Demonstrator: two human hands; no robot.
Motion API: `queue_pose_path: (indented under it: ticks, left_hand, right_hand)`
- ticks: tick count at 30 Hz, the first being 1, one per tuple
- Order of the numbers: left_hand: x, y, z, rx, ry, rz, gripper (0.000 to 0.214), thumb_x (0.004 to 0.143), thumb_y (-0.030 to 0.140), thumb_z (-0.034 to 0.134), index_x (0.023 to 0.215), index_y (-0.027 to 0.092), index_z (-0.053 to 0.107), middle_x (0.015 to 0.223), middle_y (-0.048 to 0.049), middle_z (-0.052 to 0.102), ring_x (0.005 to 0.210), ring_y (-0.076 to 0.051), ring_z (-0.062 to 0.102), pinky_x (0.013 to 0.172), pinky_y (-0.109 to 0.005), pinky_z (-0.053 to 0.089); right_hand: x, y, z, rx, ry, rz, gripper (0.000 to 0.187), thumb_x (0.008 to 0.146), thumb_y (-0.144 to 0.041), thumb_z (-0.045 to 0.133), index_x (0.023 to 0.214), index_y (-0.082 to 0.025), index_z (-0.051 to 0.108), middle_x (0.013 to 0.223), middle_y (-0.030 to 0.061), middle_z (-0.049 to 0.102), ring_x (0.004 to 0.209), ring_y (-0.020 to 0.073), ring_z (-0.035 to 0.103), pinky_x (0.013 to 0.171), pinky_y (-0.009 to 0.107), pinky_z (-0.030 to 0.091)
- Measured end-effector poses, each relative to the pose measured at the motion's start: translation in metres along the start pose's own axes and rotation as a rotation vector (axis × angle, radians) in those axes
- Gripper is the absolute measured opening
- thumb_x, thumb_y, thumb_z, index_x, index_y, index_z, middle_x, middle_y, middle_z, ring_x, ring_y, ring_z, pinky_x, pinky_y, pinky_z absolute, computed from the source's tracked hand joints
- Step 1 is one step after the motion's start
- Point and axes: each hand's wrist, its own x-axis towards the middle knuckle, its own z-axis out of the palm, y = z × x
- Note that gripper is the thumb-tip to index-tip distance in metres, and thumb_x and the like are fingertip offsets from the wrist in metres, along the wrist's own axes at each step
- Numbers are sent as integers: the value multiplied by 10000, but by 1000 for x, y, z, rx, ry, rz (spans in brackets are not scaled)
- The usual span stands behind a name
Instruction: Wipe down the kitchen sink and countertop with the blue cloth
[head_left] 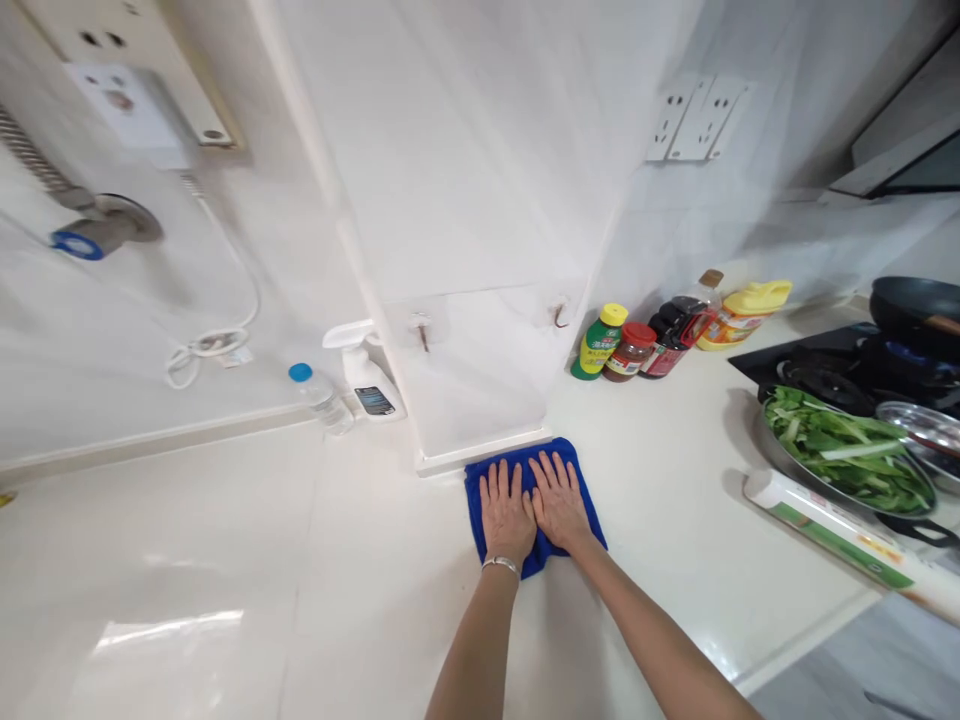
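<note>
A blue cloth (589, 500) lies flat on the white countertop (390, 600), against the foot of the tiled pillar. My left hand (508, 515), with a bracelet at the wrist, presses on the cloth with its fingers stretched out. Beside it, my right hand (559, 502) also rests flat on the cloth, fingers extended toward the pillar. The two thumbs meet or nearly meet. Neither hand grasps the cloth; both lie on top of it.
Left of the pillar (480, 380) stand a spray bottle (371, 380) and a clear bottle with a blue cap (326, 400). To the right are a green bottle (598, 345), a red-lidded jar (630, 352), a yellow jug (742, 315), a pan of leafy greens (847, 450) and a long roll (840, 530).
</note>
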Motion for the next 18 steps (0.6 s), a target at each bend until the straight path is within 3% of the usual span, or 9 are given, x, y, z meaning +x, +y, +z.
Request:
queue_pose_path:
  ticks: [9, 18]
  left_hand:
    - [-17, -73, -36, 28, 7, 63, 505, 997, 240, 344, 1492, 282, 432, 1587, 25, 423, 1489, -210, 361, 1253, -500, 320]
    - [-52, -124, -70, 58, 69, -21, 502, 1006, 256, 334, 1500, 284, 420, 1602, 29, 402, 1510, -199, 317, 1264, -476, 296]
  right_hand:
    - [7, -85, 11, 0, -18, 51, 645, 983, -362, 391, 1558, -75, 347, 1654, 184, 221, 1536, 413, 105, 1233, 589, 22]
    - [-2, -152, 20, 3, -27, -40, 642, 989, -361, 373, 1561, -70, 336, 1649, 218, 208, 1533, 428, 105, 1210, 637, 30]
